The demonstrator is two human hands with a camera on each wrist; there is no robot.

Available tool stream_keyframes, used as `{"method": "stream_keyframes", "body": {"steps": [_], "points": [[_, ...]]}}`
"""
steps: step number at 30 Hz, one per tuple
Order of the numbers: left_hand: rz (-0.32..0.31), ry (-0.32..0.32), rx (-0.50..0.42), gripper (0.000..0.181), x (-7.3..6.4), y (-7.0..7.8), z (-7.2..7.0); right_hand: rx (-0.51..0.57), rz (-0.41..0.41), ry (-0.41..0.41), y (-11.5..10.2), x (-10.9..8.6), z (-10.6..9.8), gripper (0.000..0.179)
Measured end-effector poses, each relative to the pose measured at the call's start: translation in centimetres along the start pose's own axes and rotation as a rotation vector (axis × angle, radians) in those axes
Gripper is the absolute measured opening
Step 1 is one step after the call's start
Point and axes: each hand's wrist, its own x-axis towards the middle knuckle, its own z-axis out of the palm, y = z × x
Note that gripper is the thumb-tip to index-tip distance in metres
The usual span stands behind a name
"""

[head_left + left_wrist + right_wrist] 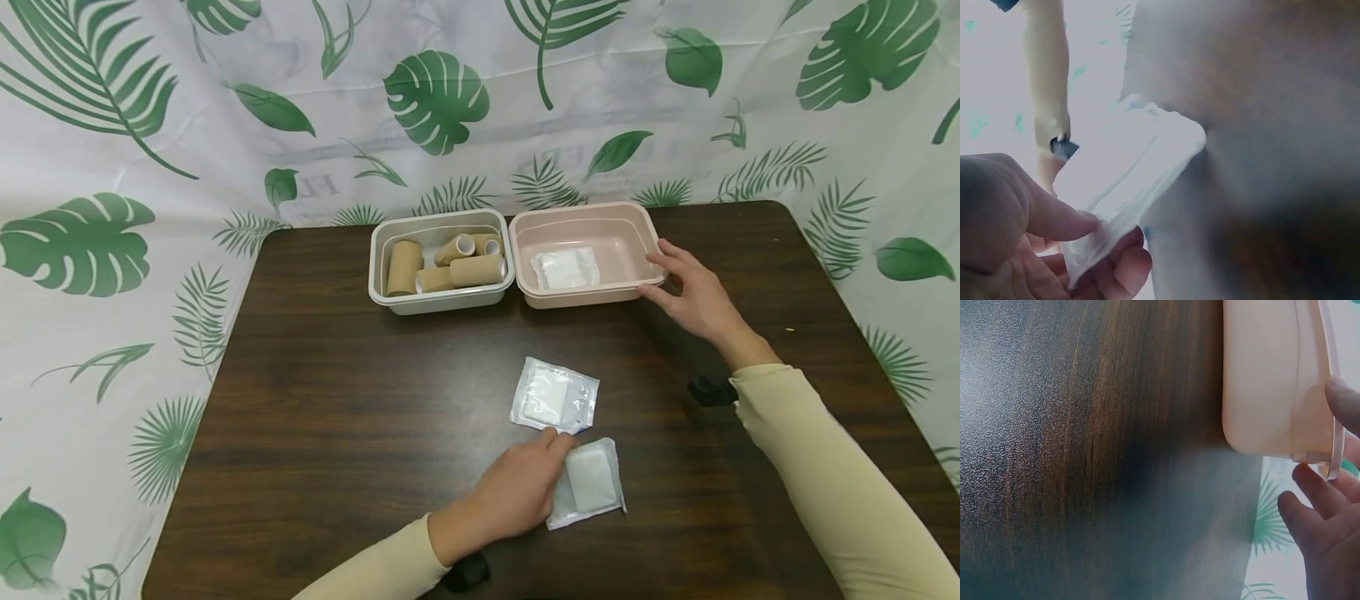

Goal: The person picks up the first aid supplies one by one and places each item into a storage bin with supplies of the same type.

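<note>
My left hand [517, 486] pinches the left edge of a gauze pad packet [592, 479] between thumb and fingers, near the front of the table. In the left wrist view this packet [1129, 162] looks white and slightly crumpled, tilted up from the fingers. Just beyond lies a second gauze packet [555, 396], with a clear margin around its white pad. My right hand [697, 296] grips the right front corner of a pink plastic bin [585, 296], thumb at the rim and fingers around the side. Inside that bin is another white packet [566, 267].
Left of the pink bin stands a light grey bin [450, 304] holding several cardboard tubes [405, 267]. Both bins are at the back of the dark wooden table [337, 400]. A white curtain with green leaves [480, 108] hangs behind it.
</note>
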Motion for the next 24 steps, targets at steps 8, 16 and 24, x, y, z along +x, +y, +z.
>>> {"method": "stream_keyframes", "body": {"steps": [8,16,24], "points": [[-0.076,0.033,-0.183,0.029,0.9,-1.9,-2.1,-0.009,0.017,-0.005,0.0,0.0,-0.1,0.060],[-0.222,0.095,-0.360,0.029,2.4,-4.4,-4.6,0.027,0.007,0.009,0.1,0.2,0.1,0.060],[-0.414,0.157,-0.865,0.028,5.0,-6.8,-6.1,0.031,0.008,0.011,0.1,0.2,0.1,0.071]]}}
